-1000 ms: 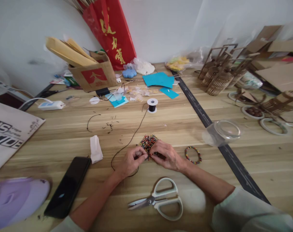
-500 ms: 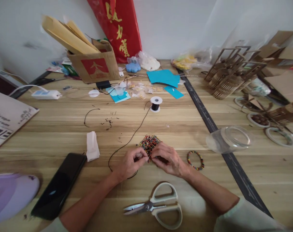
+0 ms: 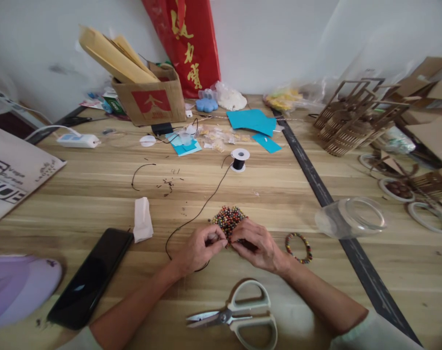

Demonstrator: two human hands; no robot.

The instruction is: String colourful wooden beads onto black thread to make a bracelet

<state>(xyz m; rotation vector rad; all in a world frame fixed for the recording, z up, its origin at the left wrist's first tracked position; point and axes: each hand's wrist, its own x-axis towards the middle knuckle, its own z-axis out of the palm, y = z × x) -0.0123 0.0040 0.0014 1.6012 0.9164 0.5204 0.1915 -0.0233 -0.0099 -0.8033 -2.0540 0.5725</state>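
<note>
My left hand [image 3: 196,249] and my right hand [image 3: 255,245] meet fingertip to fingertip at the near edge of a pile of small multicoloured beads [image 3: 228,217] on the wooden table [image 3: 279,194]. Both hands are pinched closed. The left pinches a thin black cord [image 3: 199,211] that runs back to a small white spool [image 3: 239,159]. The right pinches something tiny at the beads, too small to name. A finished bead bracelet [image 3: 298,247] lies just right of my right hand.
White-handled scissors [image 3: 238,317] lie near my arms, a black phone [image 3: 91,277] and folded tissue [image 3: 142,225] to the left. A clear jar [image 3: 350,217] lies on its side at right. A cardboard box [image 3: 151,99], blue paper [image 3: 253,120] and wooden frames [image 3: 352,121] crowd the back.
The view shifted slightly; my hands stay together at the bead pile with only small finger movements.
</note>
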